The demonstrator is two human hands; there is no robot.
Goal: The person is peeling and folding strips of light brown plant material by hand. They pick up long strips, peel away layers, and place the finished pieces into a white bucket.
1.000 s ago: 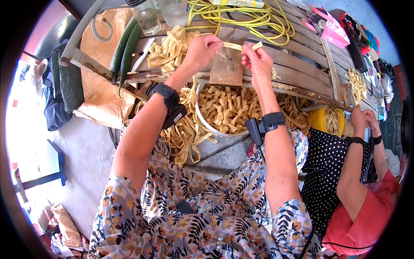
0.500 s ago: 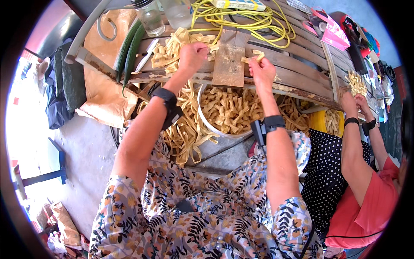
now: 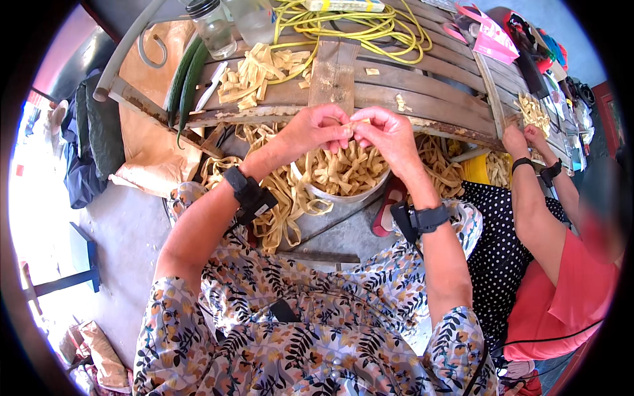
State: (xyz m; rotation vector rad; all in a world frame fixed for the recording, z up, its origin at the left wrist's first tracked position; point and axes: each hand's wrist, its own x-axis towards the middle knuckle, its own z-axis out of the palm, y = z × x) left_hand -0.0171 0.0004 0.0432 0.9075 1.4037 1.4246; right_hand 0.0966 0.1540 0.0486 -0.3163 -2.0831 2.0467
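My left hand (image 3: 320, 132) and my right hand (image 3: 391, 135) meet above a white bucket (image 3: 325, 195), fingertips pinched together. Between them is a small tan tofu-skin strip, mostly covered by the fingers. The bucket is heaped with knotted tofu-skin pieces (image 3: 340, 177), partly hidden behind my hands. Long loose tofu-skin strips (image 3: 281, 221) hang beside it on the left. On the slatted table (image 3: 429, 99), just beyond my hands, lies a worn wooden board (image 3: 333, 69). A pile of short strips (image 3: 261, 69) sits left of the board.
Two green cucumbers (image 3: 187, 86), a white-handled knife (image 3: 211, 86) and a glass jar (image 3: 214, 33) are at the table's left. A yellow cable (image 3: 389, 39) lies coiled at the back. At right, a co-worker's hands (image 3: 522, 138) handle strips beside a yellow bucket (image 3: 477, 170).
Both hands have come off the table toward me and together over the bucket. The left has left the strip pile; the right has moved in from the board's right side.
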